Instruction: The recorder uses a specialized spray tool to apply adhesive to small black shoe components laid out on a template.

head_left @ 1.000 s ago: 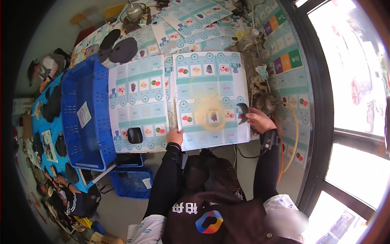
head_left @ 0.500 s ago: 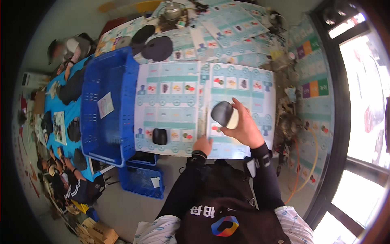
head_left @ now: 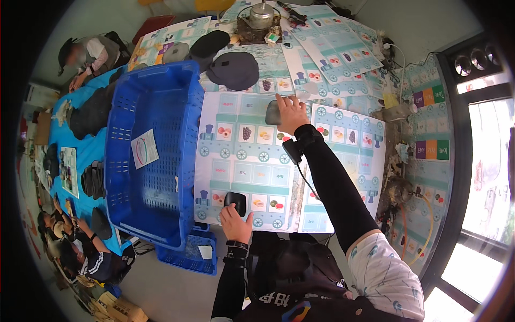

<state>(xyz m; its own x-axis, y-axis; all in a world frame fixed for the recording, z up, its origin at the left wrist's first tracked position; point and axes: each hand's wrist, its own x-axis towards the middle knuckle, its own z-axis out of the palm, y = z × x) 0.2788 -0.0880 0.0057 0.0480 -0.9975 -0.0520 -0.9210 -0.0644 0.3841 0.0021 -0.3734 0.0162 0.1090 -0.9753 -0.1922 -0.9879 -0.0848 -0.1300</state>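
Note:
At the near edge of the printed sheets, my left hand (head_left: 236,224) has its fingers stretched out and touches the lower edge of a small black piece with rounded corners (head_left: 236,203). The piece lies on the left sheet. My right arm reaches across the work surface. At its end, my right hand (head_left: 293,114) is closed at the right side of a second dark, glossy, rounded piece (head_left: 273,112), near the far edge of the left sheet. Part of that piece is hidden by the fingers.
A blue plastic crate (head_left: 194,139) holding a white paper stands left of the sheets, with another blue crate (head_left: 182,262) below. Dark flat caps (head_left: 234,71) and a metal kettle (head_left: 262,16) are beyond. People sit by a blue-covered table (head_left: 59,127) at left.
My right hand has carried its dark piece up and left, lowering it toward the sheet's far edge. My left hand has moved left to the black piece. The view has shifted.

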